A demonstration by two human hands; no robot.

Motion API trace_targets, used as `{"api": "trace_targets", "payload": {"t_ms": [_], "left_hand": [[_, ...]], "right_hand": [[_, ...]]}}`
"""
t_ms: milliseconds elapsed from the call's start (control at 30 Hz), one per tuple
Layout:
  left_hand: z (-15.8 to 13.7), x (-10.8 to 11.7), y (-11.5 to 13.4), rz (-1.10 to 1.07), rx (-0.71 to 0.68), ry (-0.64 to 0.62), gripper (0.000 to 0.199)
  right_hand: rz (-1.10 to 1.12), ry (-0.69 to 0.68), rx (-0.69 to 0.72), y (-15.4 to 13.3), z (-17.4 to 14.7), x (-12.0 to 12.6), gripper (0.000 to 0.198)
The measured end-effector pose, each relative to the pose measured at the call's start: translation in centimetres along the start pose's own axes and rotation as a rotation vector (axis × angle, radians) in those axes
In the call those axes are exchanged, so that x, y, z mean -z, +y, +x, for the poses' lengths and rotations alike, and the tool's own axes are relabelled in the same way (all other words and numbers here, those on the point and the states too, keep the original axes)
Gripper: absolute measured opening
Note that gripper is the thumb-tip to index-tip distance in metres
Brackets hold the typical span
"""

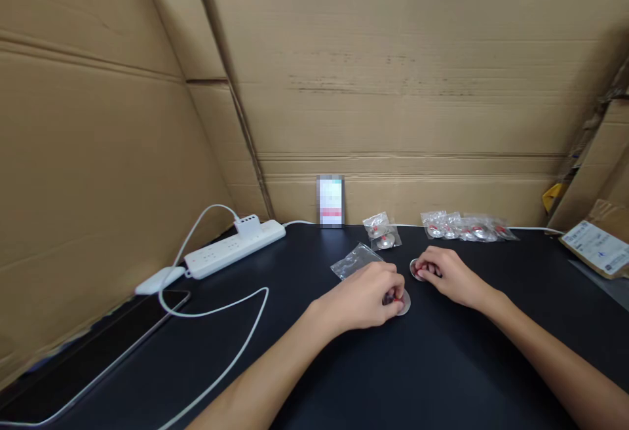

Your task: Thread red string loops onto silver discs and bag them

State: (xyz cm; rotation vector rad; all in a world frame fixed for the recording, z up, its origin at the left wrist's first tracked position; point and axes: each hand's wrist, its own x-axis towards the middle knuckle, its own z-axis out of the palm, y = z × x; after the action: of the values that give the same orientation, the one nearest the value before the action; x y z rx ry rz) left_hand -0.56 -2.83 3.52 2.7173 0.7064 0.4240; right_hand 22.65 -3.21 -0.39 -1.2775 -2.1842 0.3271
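On the black tabletop (442,377), a round silvery disc (405,303) was pinched near its red middle by the curled left hand (371,292). To the right and slightly farther off, a second disc (413,271) was pinched between the fingertips of the right hand (449,273), well apart from the first. A clear plastic bag (354,261) was seen just beyond the left hand; bagged discs (477,230) were lined up at far right, near the cardboard wall (403,122).
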Motion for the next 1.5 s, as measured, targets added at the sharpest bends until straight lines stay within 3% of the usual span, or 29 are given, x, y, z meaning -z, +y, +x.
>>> {"api": "trace_targets", "payload": {"t_ms": [167, 367, 600, 767, 967, 1200, 1500], "left_hand": [[0.0, -0.2, -0.6, 0.002, -0.004, -0.057, 0.017], [0.3, -0.9, -0.3, 0.156, -0.019, -0.016, 0.019], [0.2, -1.6, -0.5, 0.193, -0.015, 0.022, 0.02], [0.5, -2.6, -0.6, 0.216, 0.063, 0.093, 0.022], [0.9, -2.7, -0.2, 0.223, 0.153, 0.107, 0.021], [0.7, -2.0, -0.7, 0.104, 0.064, 0.093, 0.026], [0.5, -2.2, -0.7, 0.157, 0.027, 0.104, 0.027]], "right_hand": [[-0.066, -0.014, -0.009, 0.1, 0.0, -0.3, 0.017], [-0.232, -0.012, 0.019, -0.2, -0.2, -1.0, 0.022], [-0.375, -0.046, -0.02, -0.7, -0.3, -1.3, 0.023], [-0.293, -0.066, -0.076, -1.0, -0.3, -1.4, 0.025], [-0.168, -0.019, 0.01, -1.0, -0.3, -1.6, 0.019], [-0.11, -0.07, 0.048, -1.3, -0.2, -0.7, 0.021], [-0.127, -0.048, -0.005, -1.7, -0.3, -1.3, 0.024]]}}
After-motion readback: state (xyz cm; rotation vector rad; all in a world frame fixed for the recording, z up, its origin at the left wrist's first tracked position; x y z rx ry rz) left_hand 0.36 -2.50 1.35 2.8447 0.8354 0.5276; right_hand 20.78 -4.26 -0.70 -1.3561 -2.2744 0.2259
